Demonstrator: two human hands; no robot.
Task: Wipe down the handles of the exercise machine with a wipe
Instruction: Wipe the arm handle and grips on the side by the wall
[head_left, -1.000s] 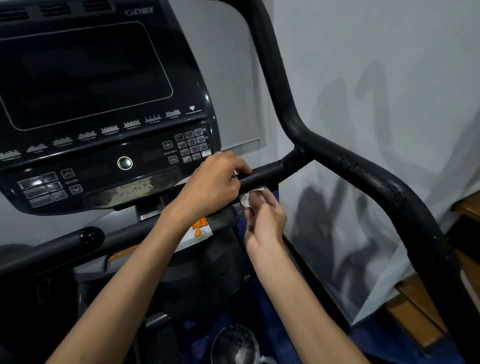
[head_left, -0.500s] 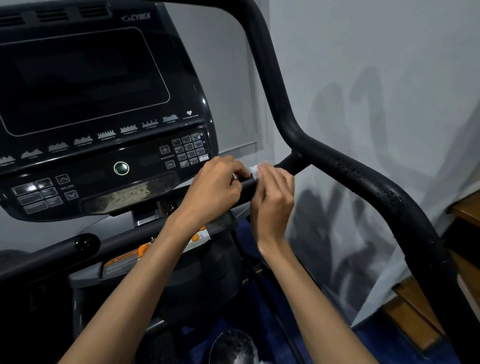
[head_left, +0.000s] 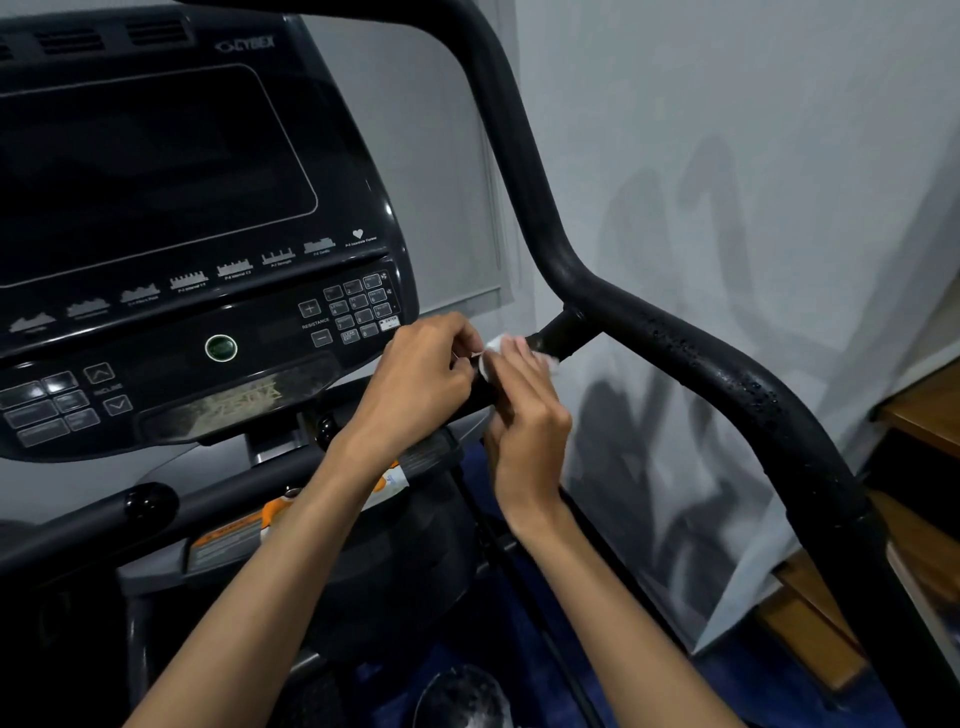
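Observation:
A black crossbar handle (head_left: 558, 332) runs from under the console to the big curved side handle (head_left: 727, 374). My left hand (head_left: 421, 382) grips the crossbar just below the keypad. My right hand (head_left: 524, 410) sits right beside it, fingers curled over the bar and holding a small white wipe (head_left: 491, 351) against it. Most of the wipe is hidden under my fingers. Water droplets or worn spots speckle the curved handle.
The black console (head_left: 171, 249) with a dark screen, a green button (head_left: 221, 347) and keypad (head_left: 358, 306) fills the left. A white wall (head_left: 753, 156) stands to the right. Wooden furniture (head_left: 919, 410) sits at far right, blue floor (head_left: 519, 649) below.
My right hand rose from below the crossbar and laid the wipe over it next to my left hand. The left hand kept its grip on the bar.

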